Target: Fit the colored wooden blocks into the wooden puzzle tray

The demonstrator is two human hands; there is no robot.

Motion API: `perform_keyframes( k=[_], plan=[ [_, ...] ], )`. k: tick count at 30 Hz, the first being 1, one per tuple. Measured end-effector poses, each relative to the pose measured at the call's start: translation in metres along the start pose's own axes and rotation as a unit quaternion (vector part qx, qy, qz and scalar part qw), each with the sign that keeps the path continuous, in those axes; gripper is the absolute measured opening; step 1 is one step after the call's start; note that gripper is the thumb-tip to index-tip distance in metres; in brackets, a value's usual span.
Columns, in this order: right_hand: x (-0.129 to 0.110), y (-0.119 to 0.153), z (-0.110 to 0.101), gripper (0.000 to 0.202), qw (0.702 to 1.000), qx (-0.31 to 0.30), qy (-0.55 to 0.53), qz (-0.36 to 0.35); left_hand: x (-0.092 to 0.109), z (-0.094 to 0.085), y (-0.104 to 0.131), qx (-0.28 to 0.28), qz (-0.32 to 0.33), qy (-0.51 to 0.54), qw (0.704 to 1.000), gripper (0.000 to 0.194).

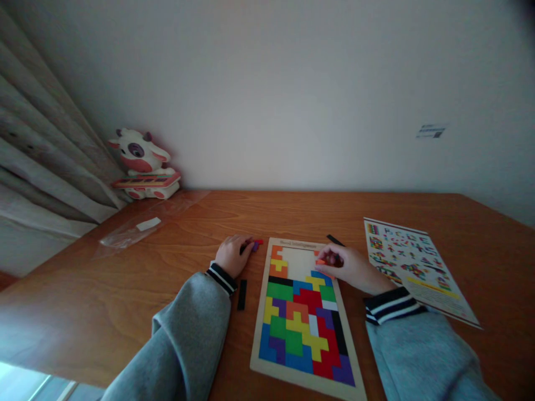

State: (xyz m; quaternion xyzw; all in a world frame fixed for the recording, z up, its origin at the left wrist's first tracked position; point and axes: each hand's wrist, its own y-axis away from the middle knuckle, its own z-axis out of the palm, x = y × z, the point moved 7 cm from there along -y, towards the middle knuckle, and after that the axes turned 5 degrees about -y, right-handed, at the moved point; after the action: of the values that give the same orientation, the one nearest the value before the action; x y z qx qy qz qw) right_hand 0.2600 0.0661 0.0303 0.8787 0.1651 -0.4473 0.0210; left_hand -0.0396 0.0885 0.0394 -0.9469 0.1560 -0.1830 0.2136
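A wooden puzzle board point(259, 334) lies on the table, its lower part filled with coloured block pieces and a bare patch near the top. Over the board's upper right, my right hand point(345, 264) is closed in a pinch at an orange puzzle piece point(320, 262); the fingers partly cover it. My left hand point(232, 255) rests on the table left of the board, fingers curled, with a purple puzzle piece point(255, 246) at thumb and fingertip. A red puzzle piece point(259, 241) touches the purple one. Under the left palm the view is dark.
One black strip piece point(242, 295) lies left of the board, another black strip point(335, 240) behind my right hand. A printed pattern sheet point(418, 267) is at the right. Clear plastic wrap point(125, 234) and a cow toy keyboard point(146, 167) are at the back left.
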Motion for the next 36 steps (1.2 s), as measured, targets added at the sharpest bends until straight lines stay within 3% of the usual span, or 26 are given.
perform_keyframes(
  k=[6, 10, 14, 23, 27, 32, 36],
  plan=[
    [0.004, 0.000, -0.031, 0.042, 0.973, 0.185, -0.138, 0.007, 0.020, -0.007, 0.000, 0.027, 0.057, 0.034, 0.997, 0.019],
    [0.009, -0.001, -0.030, 0.044, 0.953, 0.231, -0.195, 0.019, 0.044, -0.010, 0.004, 0.013, 0.118, 0.071, 0.990, 0.019],
    [0.002, -0.004, -0.012, 0.042, 0.958, 0.197, -0.205, 0.029, 0.058, -0.011, 0.009, -0.006, 0.158, 0.099, 0.982, 0.020],
    [-0.013, -0.004, 0.014, 0.047, 0.959, 0.129, -0.244, 0.070, 0.062, -0.005, 0.012, -0.036, 0.188, 0.105, 0.976, 0.020],
    [-0.015, -0.007, 0.026, 0.041, 0.974, 0.090, -0.204, 0.045, 0.070, -0.006, 0.014, -0.061, 0.229, 0.106, 0.966, 0.022],
    [-0.023, -0.007, 0.026, 0.039, 0.984, 0.119, -0.133, -0.013, 0.072, -0.003, 0.016, -0.085, 0.241, 0.100, 0.962, 0.028],
    [-0.021, -0.005, 0.027, 0.043, 0.979, 0.120, -0.167, 0.005, 0.071, -0.001, 0.016, -0.094, 0.225, 0.092, 0.966, 0.029]
  ],
)
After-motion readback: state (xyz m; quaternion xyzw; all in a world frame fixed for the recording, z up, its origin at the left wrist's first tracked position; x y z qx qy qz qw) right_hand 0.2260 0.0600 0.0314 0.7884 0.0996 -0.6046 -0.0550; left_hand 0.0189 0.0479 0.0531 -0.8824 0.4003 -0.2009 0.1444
